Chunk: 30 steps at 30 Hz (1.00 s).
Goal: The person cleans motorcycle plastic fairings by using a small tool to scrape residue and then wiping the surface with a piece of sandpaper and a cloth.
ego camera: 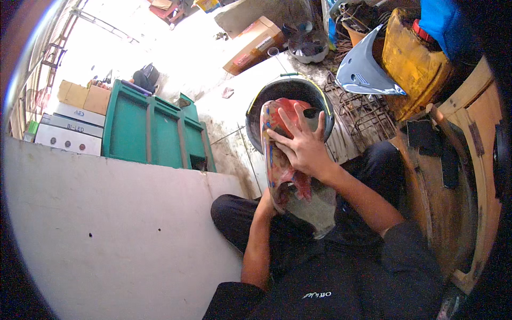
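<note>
A plastic vehicle body panel (276,170) with patchy red, grey and bare areas is tilted over my lap. Its far end reaches over a black bucket (254,134) with a yellow-sleeved wire handle. My left hand (265,205) grips the panel's lower left edge, its fingers mostly hidden beneath. Across the upper face lies my right hand (302,148), fingers spread and palm down. Whether anything is under that palm cannot be seen. Several blue marks run along the panel's left edge.
A pale low wall (120,216) stands at left, beside a green cabinet (166,132) and stacked boxes (76,124). At right are a metal grid (356,104), a grey-blue fender (366,66), a yellow jerrycan (416,68) and a wooden frame (460,104). A cardboard box (254,44) lies beyond the bucket.
</note>
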Available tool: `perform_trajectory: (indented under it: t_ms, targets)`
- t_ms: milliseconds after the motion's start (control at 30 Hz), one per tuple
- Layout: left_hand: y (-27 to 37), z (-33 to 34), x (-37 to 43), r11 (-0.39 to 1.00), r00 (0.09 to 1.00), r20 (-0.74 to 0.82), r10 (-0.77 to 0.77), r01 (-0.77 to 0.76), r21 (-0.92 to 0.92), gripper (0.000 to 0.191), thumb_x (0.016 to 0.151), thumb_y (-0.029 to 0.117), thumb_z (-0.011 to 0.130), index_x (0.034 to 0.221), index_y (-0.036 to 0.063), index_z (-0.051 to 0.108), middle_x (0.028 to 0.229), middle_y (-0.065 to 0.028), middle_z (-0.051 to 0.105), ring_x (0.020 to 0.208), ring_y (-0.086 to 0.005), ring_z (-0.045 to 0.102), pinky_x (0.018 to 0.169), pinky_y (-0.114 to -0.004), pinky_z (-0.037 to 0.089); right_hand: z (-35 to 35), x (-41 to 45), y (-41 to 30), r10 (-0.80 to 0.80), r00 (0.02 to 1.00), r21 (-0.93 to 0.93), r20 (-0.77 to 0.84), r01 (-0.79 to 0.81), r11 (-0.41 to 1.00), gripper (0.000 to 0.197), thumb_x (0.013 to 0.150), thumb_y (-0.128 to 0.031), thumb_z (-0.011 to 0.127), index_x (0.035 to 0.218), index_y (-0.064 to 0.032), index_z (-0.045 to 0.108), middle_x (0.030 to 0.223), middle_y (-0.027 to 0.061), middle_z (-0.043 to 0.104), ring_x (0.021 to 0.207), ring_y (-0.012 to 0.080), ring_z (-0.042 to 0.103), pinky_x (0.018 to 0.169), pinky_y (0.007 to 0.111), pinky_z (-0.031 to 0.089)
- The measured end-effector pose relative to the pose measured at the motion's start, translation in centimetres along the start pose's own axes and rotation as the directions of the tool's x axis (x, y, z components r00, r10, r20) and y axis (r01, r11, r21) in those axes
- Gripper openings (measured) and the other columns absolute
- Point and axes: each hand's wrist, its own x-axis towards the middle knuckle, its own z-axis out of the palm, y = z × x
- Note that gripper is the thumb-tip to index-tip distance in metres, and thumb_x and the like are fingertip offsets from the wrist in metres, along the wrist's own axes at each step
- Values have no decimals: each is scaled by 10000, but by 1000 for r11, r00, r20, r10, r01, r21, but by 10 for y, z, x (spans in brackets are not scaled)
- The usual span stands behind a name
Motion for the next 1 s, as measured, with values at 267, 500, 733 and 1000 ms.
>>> perform_trajectory:
  t_ms: [267, 500, 733, 1000]
  targets:
    - [40, 11, -8, 988, 993, -28, -111, 107, -114, 220, 910, 239, 625, 1028, 54, 632, 889, -31, 618, 748, -155, 568, 657, -306, 469, -12, -7, 9, 25, 1000, -59, 5, -25, 998, 374, 933, -330, 530, 1287, -274, 637, 1606, 53, 237, 1497, 352, 78, 1074, 719, -107]
    - [81, 28, -19, 996, 996, -89, -17, 9, -83, 319, 951, 389, 571, 974, 83, 659, 697, 26, 559, 502, -108, 480, 429, -267, 363, -4, 4, 18, 129, 990, -77, -57, -133, 988, 374, 981, -314, 487, 1338, -293, 597, 1575, 77, 311, 1471, 334, 206, 1099, 675, -45]
    - [96, 29, -28, 948, 934, -174, -311, 293, -123, 389, 981, 337, 526, 1164, -2, 588, 882, -75, 661, 773, -161, 623, 714, -318, 507, 28, -6, 31, 178, 953, 285, -246, -104, 953, 349, 986, -272, 484, 1301, -230, 629, 1486, 178, 424, 1361, 366, 404, 1130, 490, 246]
    - [98, 58, -70, 869, 653, -618, 438, -132, 477, 673, 972, 287, 575, 1464, -58, 271, 1042, -142, 628, 925, -209, 613, 865, -331, 478, 31, -4, 29, 194, 950, 215, -244, -142, 966, 349, 984, -249, 498, 1299, -182, 632, 1490, 141, 433, 1353, 368, 420, 1081, 545, 313]
